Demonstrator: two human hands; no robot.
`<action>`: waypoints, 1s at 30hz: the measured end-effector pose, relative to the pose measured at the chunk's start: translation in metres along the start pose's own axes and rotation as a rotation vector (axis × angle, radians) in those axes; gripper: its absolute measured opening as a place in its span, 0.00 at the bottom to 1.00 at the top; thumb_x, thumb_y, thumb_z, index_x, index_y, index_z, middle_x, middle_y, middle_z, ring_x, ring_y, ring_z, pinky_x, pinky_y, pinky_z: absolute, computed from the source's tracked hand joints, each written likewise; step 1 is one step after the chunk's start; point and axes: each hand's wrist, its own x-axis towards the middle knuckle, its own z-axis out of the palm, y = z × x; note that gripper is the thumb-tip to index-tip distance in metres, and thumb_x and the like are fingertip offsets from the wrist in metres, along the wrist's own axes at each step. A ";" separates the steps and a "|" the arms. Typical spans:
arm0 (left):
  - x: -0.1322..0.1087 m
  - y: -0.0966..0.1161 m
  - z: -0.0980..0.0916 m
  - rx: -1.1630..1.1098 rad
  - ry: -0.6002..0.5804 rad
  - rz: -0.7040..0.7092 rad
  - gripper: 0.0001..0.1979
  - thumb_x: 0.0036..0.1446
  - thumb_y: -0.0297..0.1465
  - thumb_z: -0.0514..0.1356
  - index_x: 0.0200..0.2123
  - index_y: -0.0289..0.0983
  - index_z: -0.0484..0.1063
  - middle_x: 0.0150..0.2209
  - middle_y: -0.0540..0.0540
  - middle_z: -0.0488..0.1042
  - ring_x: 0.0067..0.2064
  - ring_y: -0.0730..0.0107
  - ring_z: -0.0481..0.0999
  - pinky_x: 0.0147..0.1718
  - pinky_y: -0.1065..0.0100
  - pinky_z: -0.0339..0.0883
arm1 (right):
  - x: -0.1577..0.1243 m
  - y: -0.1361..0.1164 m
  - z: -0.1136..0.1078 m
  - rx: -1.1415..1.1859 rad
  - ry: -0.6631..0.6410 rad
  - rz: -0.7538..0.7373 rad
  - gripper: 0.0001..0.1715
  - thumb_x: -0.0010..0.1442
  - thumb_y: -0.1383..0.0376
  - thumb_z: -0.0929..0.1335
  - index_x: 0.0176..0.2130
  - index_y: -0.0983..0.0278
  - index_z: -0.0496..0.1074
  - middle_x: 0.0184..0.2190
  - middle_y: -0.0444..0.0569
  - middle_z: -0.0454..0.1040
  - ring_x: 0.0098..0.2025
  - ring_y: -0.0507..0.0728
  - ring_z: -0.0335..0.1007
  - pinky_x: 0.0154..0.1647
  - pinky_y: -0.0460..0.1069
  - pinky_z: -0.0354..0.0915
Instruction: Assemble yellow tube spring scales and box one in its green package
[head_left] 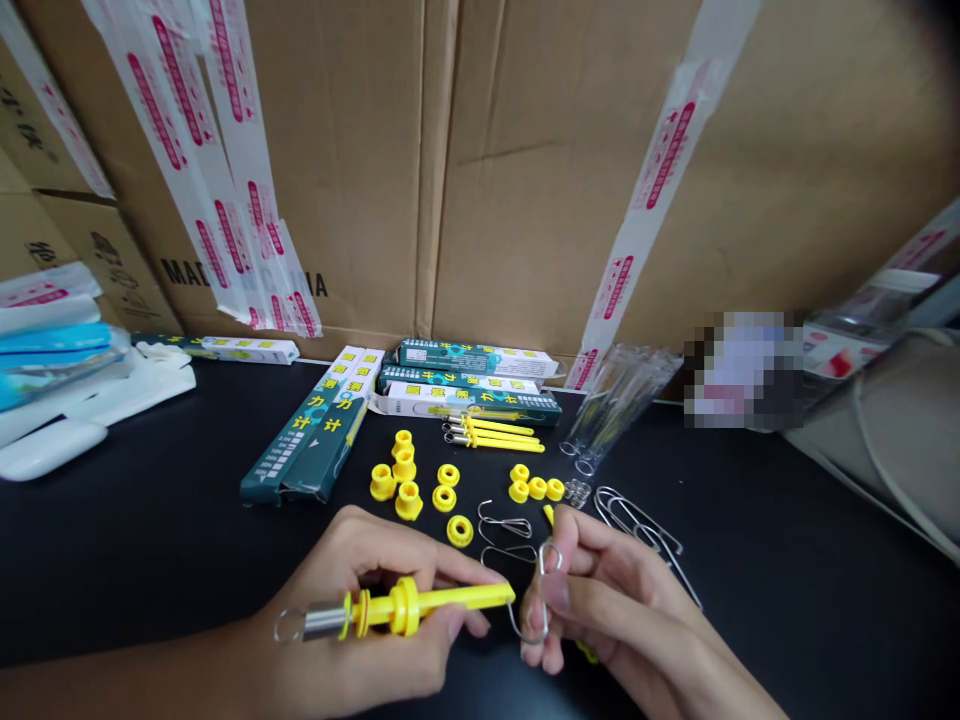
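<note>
Our left hand (360, 590) curls shut around a yellow plastic rod (442, 603) with a steel tube end (322, 622), low in the frame. The fingers (577, 548) of our right hand (607, 610) pinch a bent silver wire hook (545, 590), its curve touching the rod's tip. Yellow plastic collars (409, 500) lie just beyond on the black tabletop (150, 560).

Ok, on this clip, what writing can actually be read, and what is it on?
"MAD", then "NA" past the tape, on the cardboard carton.
"力 计", repeated, on the green-and-white box.
The red print on the packing tape is too blurred to read.
</note>
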 end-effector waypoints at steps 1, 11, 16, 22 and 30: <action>0.000 0.000 0.000 0.008 -0.006 0.006 0.18 0.56 0.24 0.64 0.16 0.38 0.66 0.41 0.44 0.88 0.33 0.60 0.89 0.31 0.72 0.78 | 0.000 0.000 0.000 0.003 0.002 0.002 0.16 0.58 0.59 0.79 0.31 0.62 0.71 0.28 0.46 0.79 0.31 0.55 0.77 0.37 0.49 0.72; -0.001 0.000 0.000 0.158 0.010 0.182 0.21 0.57 0.23 0.65 0.18 0.39 0.60 0.42 0.49 0.88 0.34 0.63 0.89 0.34 0.73 0.78 | 0.000 0.001 -0.002 0.040 -0.007 -0.022 0.11 0.63 0.62 0.77 0.33 0.62 0.74 0.31 0.46 0.80 0.35 0.54 0.78 0.42 0.48 0.73; -0.004 -0.005 0.000 0.250 0.027 0.237 0.17 0.57 0.23 0.66 0.19 0.39 0.65 0.43 0.48 0.88 0.39 0.62 0.89 0.40 0.72 0.79 | 0.001 -0.001 -0.001 0.033 0.033 -0.087 0.10 0.63 0.61 0.77 0.33 0.62 0.76 0.32 0.45 0.80 0.36 0.53 0.78 0.44 0.47 0.74; -0.003 0.004 -0.003 0.177 0.083 0.068 0.09 0.62 0.30 0.63 0.41 0.41 0.85 0.45 0.45 0.87 0.35 0.63 0.88 0.35 0.71 0.78 | 0.000 -0.002 -0.003 -0.106 0.087 -0.129 0.13 0.62 0.59 0.78 0.33 0.62 0.74 0.32 0.45 0.79 0.36 0.53 0.78 0.42 0.46 0.75; -0.001 -0.007 -0.007 -0.037 0.130 -0.141 0.18 0.65 0.43 0.62 0.34 0.37 0.84 0.29 0.47 0.85 0.15 0.77 0.68 0.15 0.73 0.64 | 0.004 0.006 0.000 -0.324 0.121 -0.090 0.28 0.54 0.44 0.78 0.29 0.63 0.71 0.26 0.43 0.72 0.24 0.50 0.67 0.19 0.43 0.72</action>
